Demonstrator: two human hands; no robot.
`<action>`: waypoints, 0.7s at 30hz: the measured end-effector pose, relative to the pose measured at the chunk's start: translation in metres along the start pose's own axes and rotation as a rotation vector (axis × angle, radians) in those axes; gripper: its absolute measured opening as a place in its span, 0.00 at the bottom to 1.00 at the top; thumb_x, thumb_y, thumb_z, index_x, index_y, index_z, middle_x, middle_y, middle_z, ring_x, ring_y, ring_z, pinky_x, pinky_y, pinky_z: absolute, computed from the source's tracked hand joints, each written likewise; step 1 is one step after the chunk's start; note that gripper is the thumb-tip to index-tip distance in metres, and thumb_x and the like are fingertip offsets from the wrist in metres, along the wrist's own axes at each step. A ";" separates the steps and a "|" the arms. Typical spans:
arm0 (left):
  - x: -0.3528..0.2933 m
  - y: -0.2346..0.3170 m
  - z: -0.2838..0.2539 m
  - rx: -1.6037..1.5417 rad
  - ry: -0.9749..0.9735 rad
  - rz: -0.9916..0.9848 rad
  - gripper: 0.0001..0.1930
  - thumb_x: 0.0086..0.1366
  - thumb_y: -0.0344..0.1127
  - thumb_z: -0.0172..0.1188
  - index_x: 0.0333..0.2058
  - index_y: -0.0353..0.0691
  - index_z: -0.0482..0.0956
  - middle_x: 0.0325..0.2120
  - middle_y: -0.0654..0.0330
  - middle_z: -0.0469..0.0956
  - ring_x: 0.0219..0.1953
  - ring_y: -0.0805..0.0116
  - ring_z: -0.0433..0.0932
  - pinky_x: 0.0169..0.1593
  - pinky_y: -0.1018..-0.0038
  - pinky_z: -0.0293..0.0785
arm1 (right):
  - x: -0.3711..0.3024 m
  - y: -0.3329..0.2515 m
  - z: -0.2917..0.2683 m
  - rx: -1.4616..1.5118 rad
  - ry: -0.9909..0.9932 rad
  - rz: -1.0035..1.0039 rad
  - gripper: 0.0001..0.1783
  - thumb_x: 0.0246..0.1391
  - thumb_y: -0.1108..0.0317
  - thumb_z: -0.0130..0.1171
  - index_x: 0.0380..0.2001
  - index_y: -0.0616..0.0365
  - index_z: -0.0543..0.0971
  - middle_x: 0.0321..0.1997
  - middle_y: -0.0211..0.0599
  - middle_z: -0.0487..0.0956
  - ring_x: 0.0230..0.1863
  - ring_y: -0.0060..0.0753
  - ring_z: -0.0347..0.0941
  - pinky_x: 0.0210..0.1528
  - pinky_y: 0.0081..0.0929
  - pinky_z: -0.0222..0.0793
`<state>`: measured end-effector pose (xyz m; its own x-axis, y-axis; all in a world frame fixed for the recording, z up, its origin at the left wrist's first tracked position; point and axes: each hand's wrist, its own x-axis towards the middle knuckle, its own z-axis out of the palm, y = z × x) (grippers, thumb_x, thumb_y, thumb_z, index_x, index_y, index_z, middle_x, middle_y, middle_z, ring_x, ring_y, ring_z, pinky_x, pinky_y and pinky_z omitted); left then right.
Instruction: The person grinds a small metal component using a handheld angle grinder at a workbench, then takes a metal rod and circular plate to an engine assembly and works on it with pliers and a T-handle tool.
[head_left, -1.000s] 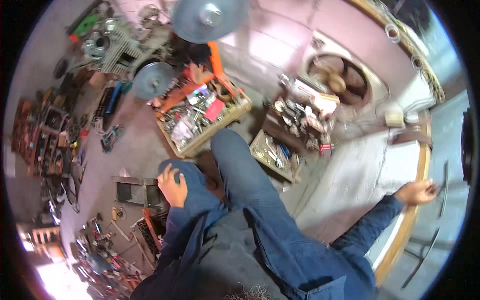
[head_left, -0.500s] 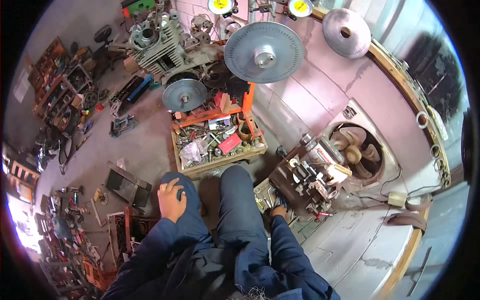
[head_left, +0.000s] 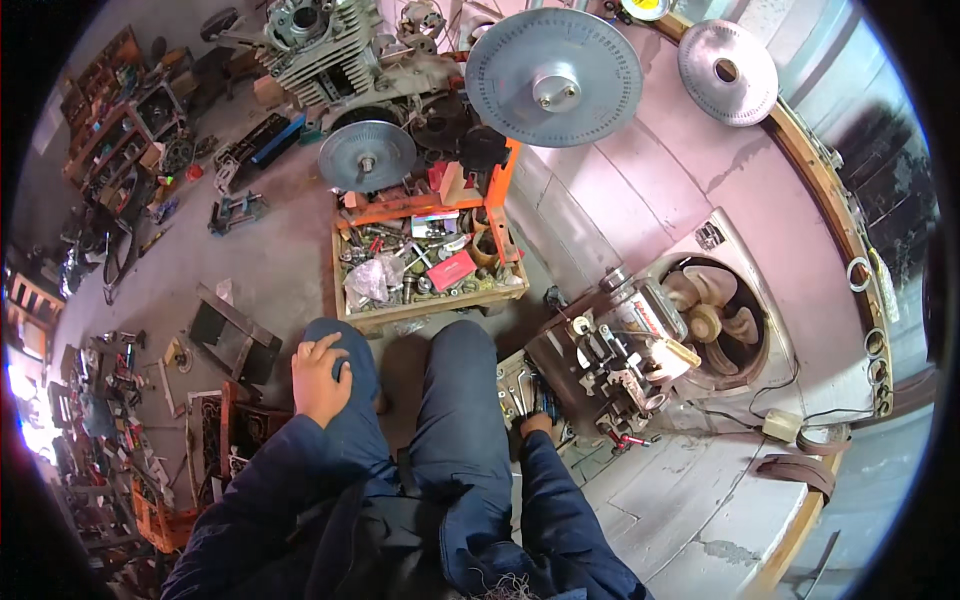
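Note:
My left hand (head_left: 321,382) lies flat on my left knee, fingers a little apart and holding nothing. Low on my right, my right hand (head_left: 537,425) reaches down into a shallow tray of tools beside my right leg. Several metal wrenches (head_left: 521,393) lie in that tray, just left of the hand and against its fingers. Dark handled tools (head_left: 546,402) show right at the fingertips. The fingers of this hand point away from me and are mostly hidden, so a grip on any tool cannot be made out.
A wooden crate (head_left: 440,307) of loose parts stands ahead of my knees, under an orange metal frame (head_left: 497,195). Graduated metal discs (head_left: 553,78) and a finned engine (head_left: 325,60) rise beyond. To the right are a grimy machine (head_left: 610,340) and a fan (head_left: 708,325).
The whole view has shifted and tilted slightly. My left hand stays on the knee, and my right hand stays down in the tool tray.

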<state>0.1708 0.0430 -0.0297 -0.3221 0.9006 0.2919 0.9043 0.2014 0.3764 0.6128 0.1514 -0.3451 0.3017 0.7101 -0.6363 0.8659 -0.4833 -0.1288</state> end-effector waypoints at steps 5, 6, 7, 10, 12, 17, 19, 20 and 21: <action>-0.009 -0.009 -0.005 0.026 -0.012 -0.036 0.09 0.52 0.31 0.64 0.35 0.43 0.82 0.53 0.64 0.78 0.51 0.56 0.70 0.55 0.60 0.64 | -0.071 -0.026 -0.026 0.107 0.371 -0.086 0.20 0.62 0.57 0.53 0.40 0.67 0.78 0.47 0.61 0.78 0.50 0.61 0.76 0.51 0.48 0.72; -0.006 -0.006 -0.002 0.027 -0.013 -0.021 0.10 0.52 0.32 0.65 0.35 0.44 0.83 0.53 0.66 0.78 0.52 0.58 0.70 0.55 0.61 0.65 | -0.072 -0.014 -0.028 0.108 0.386 -0.077 0.20 0.62 0.57 0.53 0.40 0.67 0.78 0.47 0.61 0.78 0.50 0.61 0.76 0.51 0.48 0.72; -0.004 -0.003 0.001 0.016 -0.007 -0.013 0.10 0.52 0.32 0.65 0.35 0.44 0.83 0.53 0.66 0.78 0.52 0.58 0.70 0.55 0.61 0.65 | -0.075 0.003 -0.024 0.096 0.475 -0.263 0.19 0.63 0.58 0.53 0.39 0.67 0.77 0.44 0.60 0.77 0.48 0.62 0.74 0.51 0.50 0.70; -0.004 -0.003 0.002 0.013 0.000 -0.010 0.09 0.51 0.32 0.65 0.34 0.44 0.83 0.53 0.66 0.78 0.52 0.58 0.70 0.55 0.61 0.64 | -0.115 0.004 -0.038 0.211 0.663 -0.730 0.13 0.63 0.64 0.54 0.35 0.67 0.76 0.40 0.58 0.73 0.43 0.62 0.69 0.50 0.51 0.65; -0.002 -0.002 -0.003 -0.041 -0.009 -0.050 0.09 0.51 0.33 0.65 0.33 0.45 0.83 0.52 0.67 0.79 0.51 0.58 0.70 0.55 0.61 0.64 | -0.166 -0.015 -0.072 0.514 0.516 -0.757 0.12 0.61 0.68 0.57 0.41 0.69 0.75 0.48 0.52 0.73 0.50 0.53 0.71 0.55 0.39 0.66; 0.015 -0.007 0.012 -0.085 0.062 -0.067 0.05 0.51 0.29 0.65 0.29 0.42 0.81 0.46 0.65 0.81 0.46 0.56 0.74 0.52 0.61 0.69 | -0.260 -0.082 -0.238 1.581 -0.247 -1.103 0.21 0.58 0.65 0.62 0.50 0.66 0.74 0.66 0.51 0.69 0.73 0.50 0.59 0.75 0.45 0.50; 0.021 0.001 0.015 -0.043 0.057 -0.094 0.05 0.51 0.30 0.64 0.29 0.42 0.81 0.43 0.65 0.81 0.45 0.56 0.75 0.49 0.61 0.71 | -0.273 -0.102 -0.304 1.521 -0.350 -1.274 0.24 0.57 0.65 0.64 0.53 0.65 0.73 0.63 0.49 0.71 0.69 0.52 0.63 0.72 0.46 0.54; 0.022 0.003 0.018 -0.051 0.050 -0.086 0.05 0.51 0.30 0.64 0.29 0.42 0.81 0.43 0.65 0.81 0.45 0.56 0.75 0.49 0.61 0.71 | -0.276 -0.112 -0.332 1.467 -0.345 -1.272 0.22 0.57 0.67 0.63 0.53 0.65 0.72 0.58 0.47 0.73 0.64 0.50 0.67 0.68 0.45 0.59; 0.022 0.006 0.017 -0.043 0.052 -0.071 0.05 0.52 0.30 0.64 0.29 0.42 0.81 0.42 0.65 0.81 0.45 0.57 0.75 0.48 0.61 0.71 | -0.280 -0.123 -0.361 1.416 -0.344 -1.273 0.21 0.57 0.69 0.62 0.52 0.65 0.71 0.53 0.44 0.74 0.59 0.48 0.70 0.65 0.44 0.64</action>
<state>0.1738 0.0705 -0.0358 -0.4002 0.8630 0.3082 0.8662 0.2464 0.4348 0.5661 0.1966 0.1232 -0.3793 0.8946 0.2362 -0.4753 0.0306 -0.8793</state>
